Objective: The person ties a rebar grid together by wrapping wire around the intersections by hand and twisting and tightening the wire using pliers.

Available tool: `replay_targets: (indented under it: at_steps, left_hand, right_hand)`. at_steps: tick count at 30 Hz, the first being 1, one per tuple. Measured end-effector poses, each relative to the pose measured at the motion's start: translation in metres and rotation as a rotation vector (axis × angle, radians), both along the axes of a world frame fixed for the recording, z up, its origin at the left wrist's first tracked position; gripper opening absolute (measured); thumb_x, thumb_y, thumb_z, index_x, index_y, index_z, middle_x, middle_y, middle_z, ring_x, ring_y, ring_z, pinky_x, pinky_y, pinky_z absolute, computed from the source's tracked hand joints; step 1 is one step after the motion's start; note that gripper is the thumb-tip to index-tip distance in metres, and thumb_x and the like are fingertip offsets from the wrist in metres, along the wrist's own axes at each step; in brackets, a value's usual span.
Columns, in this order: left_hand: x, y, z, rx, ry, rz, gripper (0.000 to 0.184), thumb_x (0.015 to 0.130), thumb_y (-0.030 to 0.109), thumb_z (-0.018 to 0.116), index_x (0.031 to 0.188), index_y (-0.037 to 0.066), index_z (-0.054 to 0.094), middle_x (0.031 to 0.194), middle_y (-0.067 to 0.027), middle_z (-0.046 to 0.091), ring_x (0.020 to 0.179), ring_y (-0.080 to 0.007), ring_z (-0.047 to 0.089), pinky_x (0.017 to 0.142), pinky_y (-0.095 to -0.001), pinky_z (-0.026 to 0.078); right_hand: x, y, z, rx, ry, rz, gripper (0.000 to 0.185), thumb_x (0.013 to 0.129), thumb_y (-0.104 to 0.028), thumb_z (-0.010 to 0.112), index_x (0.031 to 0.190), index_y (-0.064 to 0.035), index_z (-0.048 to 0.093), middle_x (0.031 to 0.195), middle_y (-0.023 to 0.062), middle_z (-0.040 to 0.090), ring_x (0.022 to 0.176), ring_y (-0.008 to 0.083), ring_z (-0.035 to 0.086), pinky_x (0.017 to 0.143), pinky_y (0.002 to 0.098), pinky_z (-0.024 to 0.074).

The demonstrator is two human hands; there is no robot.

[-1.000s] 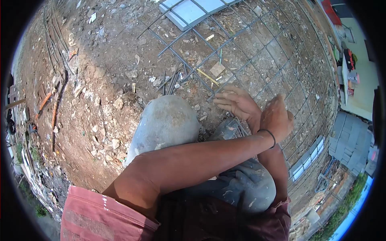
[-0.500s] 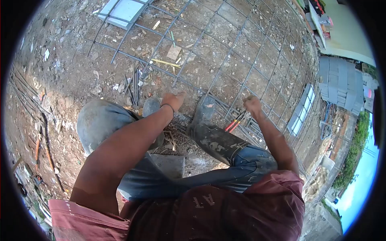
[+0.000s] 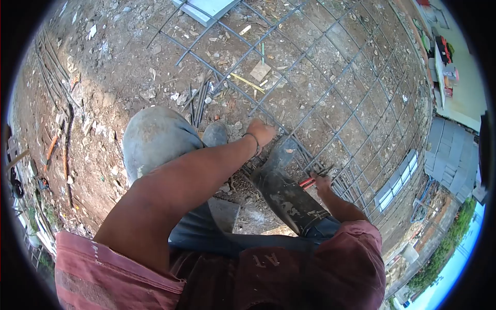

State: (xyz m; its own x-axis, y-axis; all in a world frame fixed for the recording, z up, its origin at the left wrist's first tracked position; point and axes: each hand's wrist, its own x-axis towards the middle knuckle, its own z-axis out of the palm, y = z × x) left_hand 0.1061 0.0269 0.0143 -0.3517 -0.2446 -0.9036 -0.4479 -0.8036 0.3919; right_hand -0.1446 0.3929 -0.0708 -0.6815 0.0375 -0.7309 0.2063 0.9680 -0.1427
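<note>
My left hand (image 3: 262,133), with a dark band at the wrist, is closed beside the near edge of a rebar mesh (image 3: 321,106). What its fingers hold, if anything, is hidden. My right hand (image 3: 321,182) is down at the red-handled pliers (image 3: 307,183), its fingers closed at the tool where the handles meet the dark jaws. The pliers are low beside my muddy boot (image 3: 281,188) and next to several loose bars (image 3: 347,188). The mesh spreads forward and right over the dirt ground.
A pale panel (image 3: 209,9) is at the top under the mesh, and another light panel (image 3: 397,181) is at the right. Short bars (image 3: 199,103) are near my left boot (image 3: 215,135). Stacked grey blocks (image 3: 450,155) stand far right. Long rods (image 3: 49,72) are at left.
My right hand has lowered from above the mesh to the red-handled pliers and closed there. My left hand stays closed near the mesh edge. The view has shifted, moving the scene rightward.
</note>
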Motion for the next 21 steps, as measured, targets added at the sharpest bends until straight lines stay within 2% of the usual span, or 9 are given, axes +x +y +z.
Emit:
replay_targets:
  at_steps: [3, 6, 8, 12, 14, 15, 17, 19, 21]
  left_hand:
    - [0.006, 0.012, -0.021, -0.252, -0.134, -0.066, 0.043, 0.083, 0.016, 0.073, 0.112, -0.011, 0.057, 0.105, -0.0222, 0.068, 0.092, -0.0336, 0.071, 0.079, -0.0415, 0.06]
    - [0.013, 0.022, -0.035, -0.575, -0.161, -0.283, 0.043, 0.081, 0.022, 0.071, 0.11, -0.008, 0.062, 0.102, -0.024, 0.07, 0.091, -0.0354, 0.071, 0.078, -0.0442, 0.058]
    - [0.018, 0.032, -0.016, -1.004, -0.303, -0.571, 0.036, 0.085, 0.022, 0.066, 0.109, -0.004, 0.067, 0.101, -0.0232, 0.073, 0.093, -0.0385, 0.071, 0.081, -0.0473, 0.057]
    - [0.016, 0.037, -0.007, -1.128, -0.456, -0.558, 0.028, 0.088, 0.016, 0.063, 0.109, -0.001, 0.071, 0.101, -0.0206, 0.074, 0.098, -0.0353, 0.072, 0.084, -0.0454, 0.058]
    - [0.018, 0.027, 0.016, -0.978, -0.226, -0.909, 0.034, 0.093, 0.011, 0.057, 0.121, -0.005, 0.066, 0.1, -0.0191, 0.075, 0.098, -0.0325, 0.073, 0.082, -0.0432, 0.058]
    - [0.016, 0.026, 0.014, -0.977, -0.224, -0.894, 0.034, 0.093, 0.011, 0.057, 0.121, -0.005, 0.066, 0.1, -0.0191, 0.075, 0.098, -0.0325, 0.073, 0.082, -0.0432, 0.058]
    - [0.004, 0.029, 0.0, -0.792, -0.194, -0.971, 0.042, 0.096, 0.017, 0.056, 0.134, 0.0, 0.061, 0.132, -0.0174, 0.066, 0.108, -0.0336, 0.07, 0.08, -0.0453, 0.058]
    - [-0.013, 0.044, -0.017, -0.801, -0.355, -0.919, 0.043, 0.097, 0.017, 0.056, 0.135, -0.001, 0.062, 0.133, -0.0149, 0.066, 0.107, -0.0327, 0.07, 0.076, -0.0464, 0.057]
    - [-0.023, 0.054, -0.025, -0.805, -0.515, -0.865, 0.043, 0.097, 0.018, 0.056, 0.135, -0.001, 0.063, 0.134, -0.0124, 0.066, 0.106, -0.0318, 0.07, 0.072, -0.0474, 0.056]
  right_hand:
    - [0.0, 0.015, -0.024, -0.03, 0.157, 0.065, 0.032, 0.079, -0.018, 0.085, 0.093, 0.0045, 0.068, 0.089, 0.014, 0.068, 0.071, 0.0228, 0.064, 0.054, 0.0343, 0.0508]
    - [0.018, -0.02, 0.025, 0.06, 0.199, 0.095, 0.029, 0.075, -0.018, 0.087, 0.084, 0.0018, 0.068, 0.081, 0.0092, 0.069, 0.069, 0.0185, 0.061, 0.061, 0.0384, 0.049]
    - [0.014, -0.025, 0.042, -0.019, 0.147, 0.072, 0.023, 0.076, -0.014, 0.086, 0.082, -0.0007, 0.067, 0.076, 0.0064, 0.068, 0.061, 0.0145, 0.057, 0.054, 0.0355, 0.0454]
    - [0.007, -0.08, 0.126, -0.297, -0.117, 0.199, 0.015, 0.083, -0.008, 0.08, 0.083, -0.0017, 0.067, 0.076, 0.0041, 0.067, 0.062, 0.0129, 0.058, 0.055, 0.0345, 0.0457]
    - [0.015, -0.137, 0.17, -0.458, -0.223, 0.179, 0.012, 0.084, -0.006, 0.079, 0.084, -0.0026, 0.067, 0.077, 0.003, 0.067, 0.063, 0.0117, 0.058, 0.056, 0.0342, 0.0461]
    - [0.014, -0.157, 0.179, -0.416, -0.232, 0.381, 0.012, 0.085, -0.007, 0.078, 0.086, -0.0017, 0.067, 0.076, 0.0056, 0.067, 0.064, 0.0154, 0.06, 0.059, 0.035, 0.048]
    - [0.025, -0.21, 0.203, -0.369, -0.234, 0.589, 0.013, 0.086, -0.009, 0.077, 0.087, -0.0009, 0.067, 0.076, 0.0082, 0.068, 0.065, 0.019, 0.063, 0.061, 0.0359, 0.0499]
    - [0.053, -0.268, 0.221, -0.093, -0.176, 1.063, 0.012, 0.086, -0.011, 0.071, 0.091, 0.0001, 0.068, 0.079, 0.0205, 0.07, 0.074, 0.0334, 0.069, 0.072, 0.0433, 0.0548]
    - [0.059, -0.285, 0.186, -0.057, -0.045, 1.364, 0.012, 0.087, -0.009, 0.067, 0.095, -0.0005, 0.068, 0.084, 0.0228, 0.07, 0.082, 0.0357, 0.071, 0.074, 0.0468, 0.0546]
